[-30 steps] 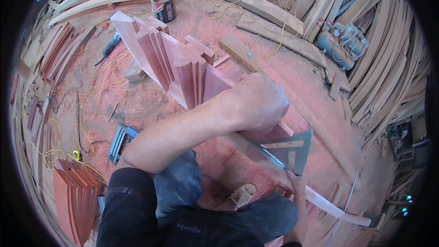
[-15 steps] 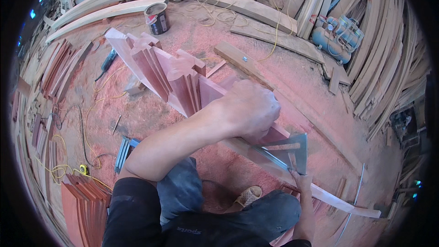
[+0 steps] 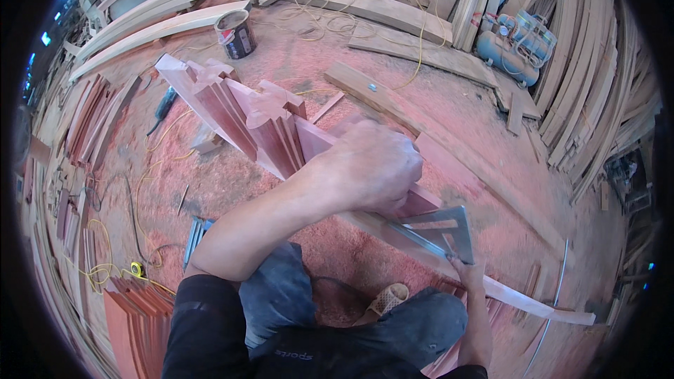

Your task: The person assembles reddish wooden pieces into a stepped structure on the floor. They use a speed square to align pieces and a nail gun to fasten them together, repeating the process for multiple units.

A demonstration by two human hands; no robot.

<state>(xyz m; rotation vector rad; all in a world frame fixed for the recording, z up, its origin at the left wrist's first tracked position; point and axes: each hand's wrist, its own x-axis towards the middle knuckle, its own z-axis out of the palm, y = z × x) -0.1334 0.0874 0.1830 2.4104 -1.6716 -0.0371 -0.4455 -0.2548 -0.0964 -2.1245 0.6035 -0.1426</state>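
Observation:
A long reddish wooden board [image 3: 319, 137] runs diagonally before me, with moulded wooden blocks [image 3: 270, 130] standing across its far left part. My left hand [image 3: 379, 165] is closed over the board's middle, knuckles up; whatever its fingers grip is hidden beneath the hand. Just right of it, a metal triangular set square [image 3: 460, 235] rests against the wood, its thick edge along the board. My right hand [image 3: 469, 271] pinches the near corner of that square.
Stacked reddish pieces [image 3: 137, 323] stand at lower left beside a yellow tape measure [image 3: 137, 268]. A power tool [image 3: 163, 109] and a bucket [image 3: 236, 35] sit farther off. A blue air compressor [image 3: 516, 49] stands at far right among planks. Yellow cord [image 3: 421, 49] trails over the sawdust-covered floor.
The view has shifted slightly. Both hands keep their places on the board and the set square, with hardly any movement against the wood.

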